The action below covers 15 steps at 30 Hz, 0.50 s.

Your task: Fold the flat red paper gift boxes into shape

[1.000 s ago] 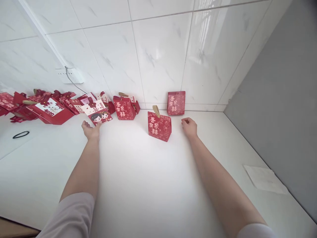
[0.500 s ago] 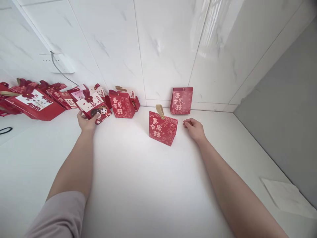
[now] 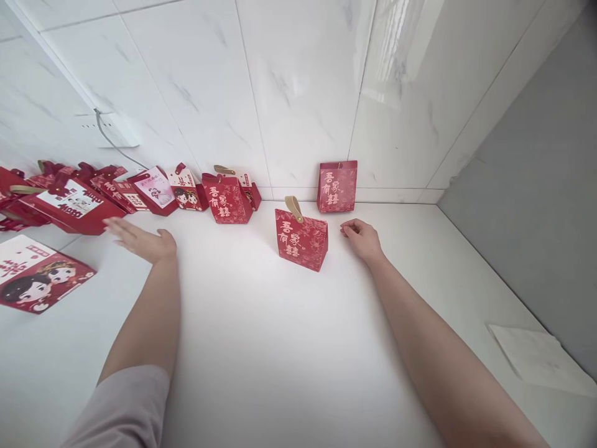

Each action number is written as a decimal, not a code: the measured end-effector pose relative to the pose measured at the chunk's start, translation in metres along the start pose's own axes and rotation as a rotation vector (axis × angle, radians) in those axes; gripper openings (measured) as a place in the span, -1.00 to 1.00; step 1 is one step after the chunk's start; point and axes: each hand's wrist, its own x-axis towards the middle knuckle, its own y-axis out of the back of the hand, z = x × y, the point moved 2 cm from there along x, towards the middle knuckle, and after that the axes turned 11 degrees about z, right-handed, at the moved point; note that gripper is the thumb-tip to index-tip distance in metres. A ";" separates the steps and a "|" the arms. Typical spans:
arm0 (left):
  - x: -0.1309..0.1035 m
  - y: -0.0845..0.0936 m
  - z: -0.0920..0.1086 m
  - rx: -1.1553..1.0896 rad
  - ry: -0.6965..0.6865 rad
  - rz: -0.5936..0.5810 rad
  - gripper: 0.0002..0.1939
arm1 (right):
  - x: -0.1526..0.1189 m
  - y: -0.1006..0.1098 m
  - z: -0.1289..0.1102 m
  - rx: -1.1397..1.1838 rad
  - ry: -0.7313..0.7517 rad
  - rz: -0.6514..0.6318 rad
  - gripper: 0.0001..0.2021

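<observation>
My left hand (image 3: 142, 241) is over the counter's left side, fingers stretched out and holding nothing. To its left is a red-and-white gift box (image 3: 44, 277) with a cartoon couple on it, apart from the hand. Just beyond the fingertips sits a larger red gift box (image 3: 77, 202) with a white label. My right hand (image 3: 362, 239) rests on the counter with its fingers curled together, and nothing shows in them. Left of it stands a red gift box (image 3: 302, 239) with a tan strap loop. Behind, another red box (image 3: 337, 186) leans at the wall.
Several red gift boxes (image 3: 153, 190) are packed along the tiled wall (image 3: 298, 93) on the left. A red box with gold lettering (image 3: 227, 200) stands near the middle. A grey cable hangs from a wall socket (image 3: 112, 130). A white flat piece (image 3: 536, 358) lies at right.
My left hand has let go of the cartoon-couple gift box, which has moved left and nearer to me. The left fingers have spread out; the right hand stays in place.
</observation>
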 end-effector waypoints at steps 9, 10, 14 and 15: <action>0.053 -0.056 -0.032 0.177 0.020 -0.054 0.14 | -0.007 -0.002 -0.003 -0.098 0.029 -0.012 -0.81; 0.059 -0.062 -0.032 0.138 0.029 -0.043 0.15 | -0.007 -0.003 -0.003 -0.118 0.043 -0.012 -0.81; 0.079 -0.076 -0.035 -0.025 0.111 0.070 -0.08 | -0.007 -0.005 -0.006 -0.167 0.058 -0.007 -0.81; 0.083 -0.078 -0.035 -0.045 0.123 0.081 -0.20 | -0.007 -0.006 -0.007 -0.176 0.055 -0.009 -0.81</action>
